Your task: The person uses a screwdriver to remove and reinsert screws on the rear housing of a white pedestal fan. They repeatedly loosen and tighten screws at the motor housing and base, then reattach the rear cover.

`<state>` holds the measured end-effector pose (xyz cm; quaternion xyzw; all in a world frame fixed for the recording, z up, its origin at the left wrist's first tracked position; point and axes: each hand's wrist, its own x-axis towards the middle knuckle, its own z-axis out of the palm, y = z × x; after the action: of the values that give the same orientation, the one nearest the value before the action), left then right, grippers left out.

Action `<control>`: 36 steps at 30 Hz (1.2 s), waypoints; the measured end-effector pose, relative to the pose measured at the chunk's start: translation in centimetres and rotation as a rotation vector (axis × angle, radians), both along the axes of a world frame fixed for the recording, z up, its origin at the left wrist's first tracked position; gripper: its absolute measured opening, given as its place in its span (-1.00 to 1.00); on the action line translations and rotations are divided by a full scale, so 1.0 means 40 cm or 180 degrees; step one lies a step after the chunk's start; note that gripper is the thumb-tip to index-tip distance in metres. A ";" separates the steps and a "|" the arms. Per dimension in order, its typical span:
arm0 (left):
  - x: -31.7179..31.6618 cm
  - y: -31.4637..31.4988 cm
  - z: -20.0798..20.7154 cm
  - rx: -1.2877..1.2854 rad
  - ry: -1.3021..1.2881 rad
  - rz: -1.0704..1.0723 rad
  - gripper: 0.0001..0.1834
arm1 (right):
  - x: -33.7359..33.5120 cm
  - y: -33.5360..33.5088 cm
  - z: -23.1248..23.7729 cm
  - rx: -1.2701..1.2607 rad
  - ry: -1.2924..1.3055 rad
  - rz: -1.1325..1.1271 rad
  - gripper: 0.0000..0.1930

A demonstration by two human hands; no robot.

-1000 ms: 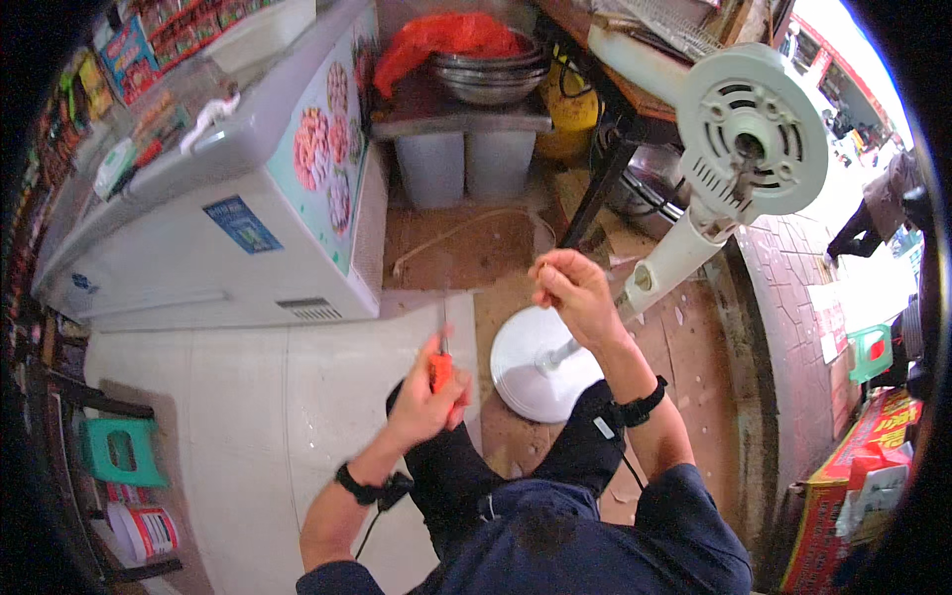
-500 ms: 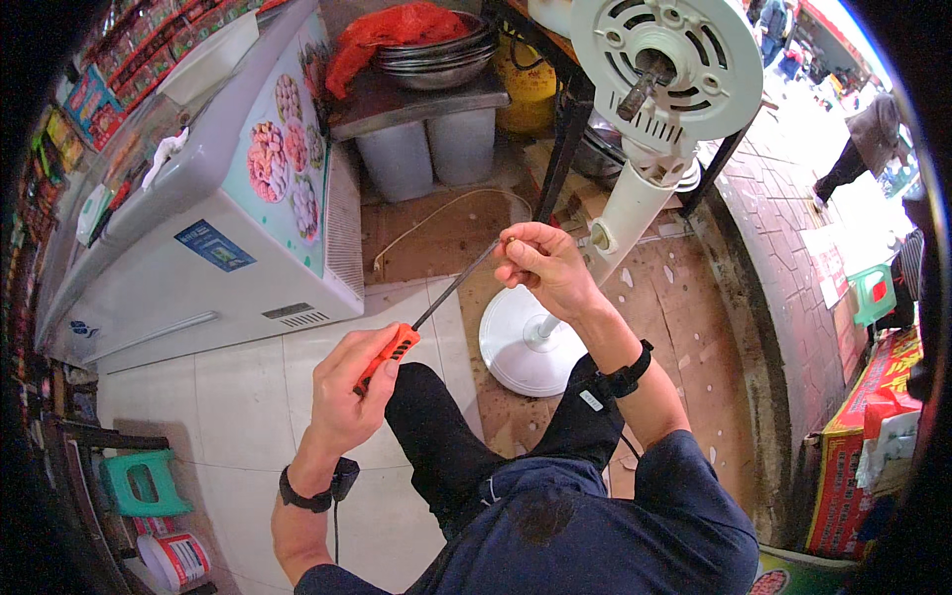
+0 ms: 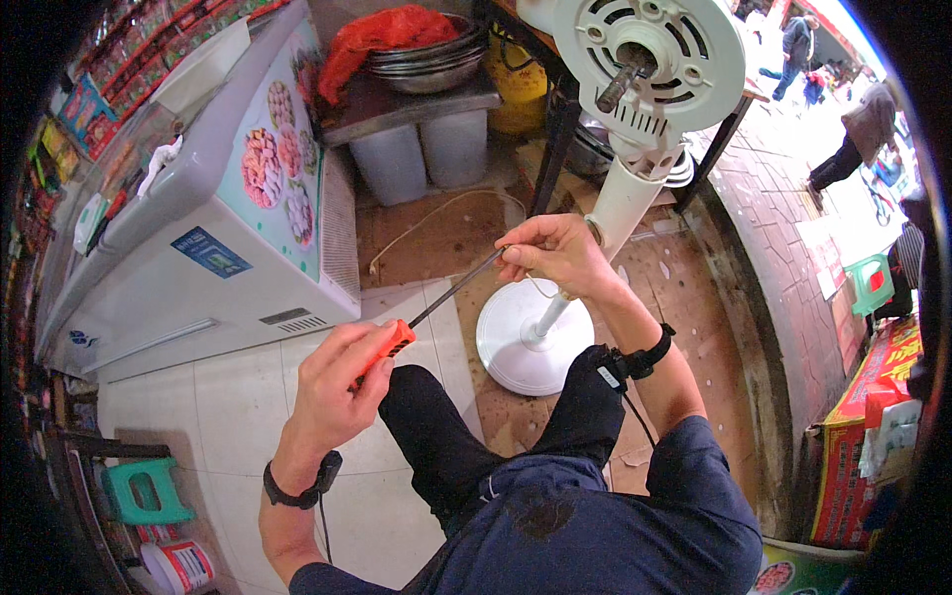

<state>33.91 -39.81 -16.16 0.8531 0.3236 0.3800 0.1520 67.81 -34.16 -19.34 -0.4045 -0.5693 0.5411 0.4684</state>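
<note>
My left hand (image 3: 332,392) is closed around the orange handle of a screwdriver (image 3: 458,288), whose dark shaft slants up to the right. At its tip, the thumb and fingers of my right hand (image 3: 567,256) are pinched together. A tiny brownish piece shows between those fingertips, too small to name. Just beyond my right hand stands a white pedestal fan (image 3: 620,203) with no blades or cage on it. Its slotted round housing (image 3: 680,94) faces me, and a bare metal shaft (image 3: 620,87) sticks out of the middle. The round base (image 3: 535,337) rests on the floor between my knees.
A chest freezer (image 3: 188,288) stands on the left. Behind it, metal basins (image 3: 428,69) and a red net bag (image 3: 382,40) sit on a low table. A kerb (image 3: 729,297) borders the paved street on the right, where people walk. A green stool (image 3: 149,491) is at lower left.
My right hand has shifted slightly, and its wrist has turned. The screwdriver is still held between both hands. The view has moved a little, and people on the street have moved.
</note>
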 end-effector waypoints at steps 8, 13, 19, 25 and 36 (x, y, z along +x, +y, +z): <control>-0.019 -0.004 0.008 0.0280 0.0064 -0.0018 -0.57 | 0.012 -0.023 0.075 0.0168 -0.0171 0.0376 -0.85; -0.012 -0.042 0.009 -0.0333 -0.0869 -0.0157 -0.63 | -0.032 -0.042 0.136 0.0144 0.0828 0.0577 -0.81; -0.001 -0.095 0.049 0.0777 -0.0606 0.0331 -0.53 | -0.154 -0.065 0.208 0.0197 0.1876 0.0316 -0.74; 0.021 -0.102 0.130 0.1292 -0.0496 0.0439 -0.44 | -0.187 -0.090 0.307 0.0579 0.2043 0.0467 -0.67; 0.130 -0.006 0.266 0.1640 -0.0469 0.0029 -0.48 | -0.174 -0.101 0.336 0.0711 0.1836 0.0093 -0.55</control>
<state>39.10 -40.04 -5.52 0.8322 0.2081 0.5115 -0.0487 60.86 -38.20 -5.90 -0.1720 -0.4746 0.5744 0.6444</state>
